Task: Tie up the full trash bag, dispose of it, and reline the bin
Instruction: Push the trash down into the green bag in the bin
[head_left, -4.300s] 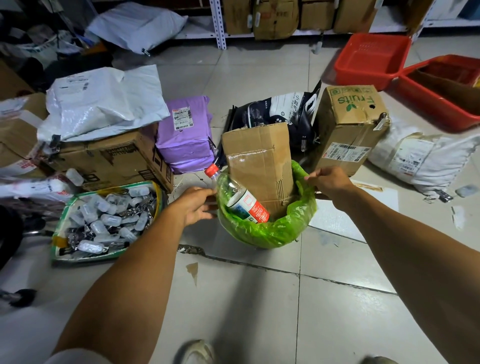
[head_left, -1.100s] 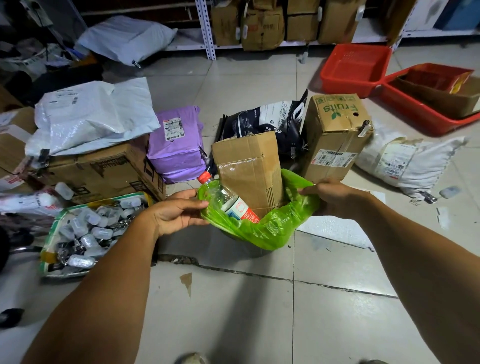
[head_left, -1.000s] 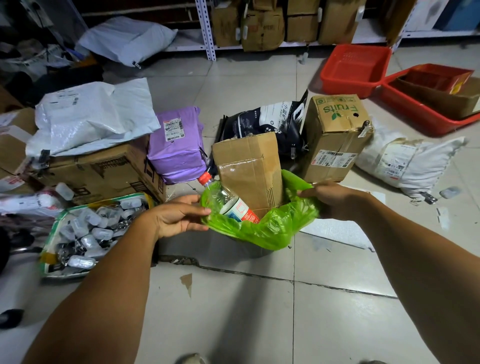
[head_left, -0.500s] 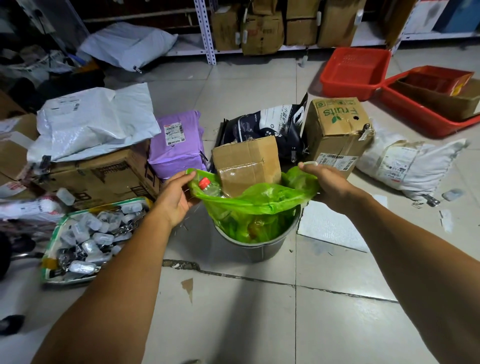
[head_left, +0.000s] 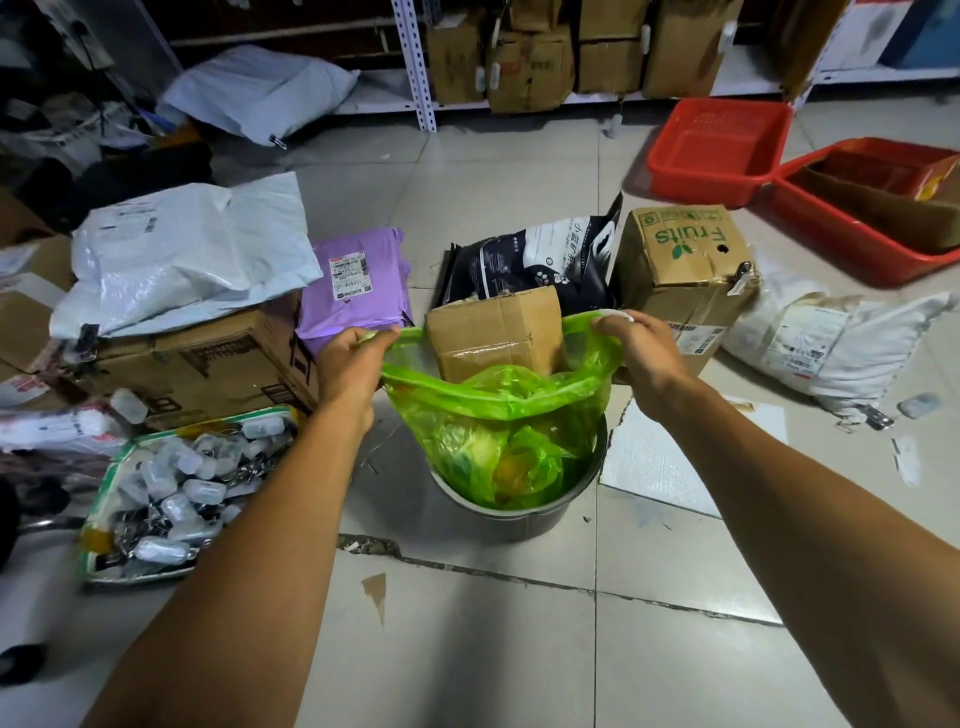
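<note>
- Two hands grip the rim of the green trash bag: the left hand is clenched on its left edge, the right hand on its right edge, held well apart.
- The translucent, crinkled bag is stretched open at the top, its lower part inside the metal bin on the tiled floor.
- A cardboard box sticks out of the bag's mouth.

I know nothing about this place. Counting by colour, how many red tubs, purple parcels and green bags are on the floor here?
Red tubs: 2
Purple parcel: 1
Green bag: 1
Total: 4
</note>
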